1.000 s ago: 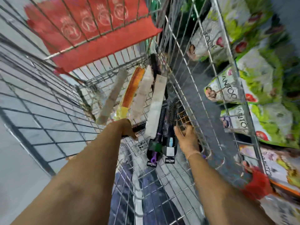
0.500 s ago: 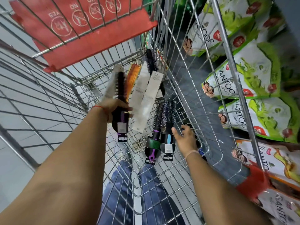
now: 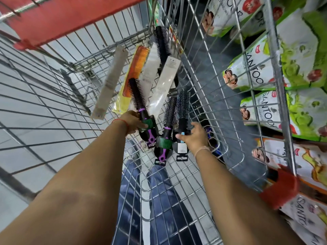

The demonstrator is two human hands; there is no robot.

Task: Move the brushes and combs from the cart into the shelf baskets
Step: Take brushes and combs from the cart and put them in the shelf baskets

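Your left hand [image 3: 131, 123], at the centre of the frame, is closed around the handle of a black round brush with a purple handle and green label band [image 3: 141, 110], its bristle head tilted toward the upper left. Your right hand [image 3: 196, 137], just right of centre, has its fingers curled onto the handle of a black round brush with a blue label [image 3: 183, 117]; you cannot tell whether the grip is fully closed. Between them lies a second black and purple round brush with a green band [image 3: 165, 133], on the floor of the silver wire shopping cart [image 3: 203, 96]. Above, in the upper middle of the frame, an orange comb in a clear sleeve [image 3: 135, 70], a long pale packaged comb [image 3: 110, 82] and another black round brush [image 3: 161, 42] rest in the cart. Green and white packets [image 3: 299, 57] fill the shelf at the right edge.
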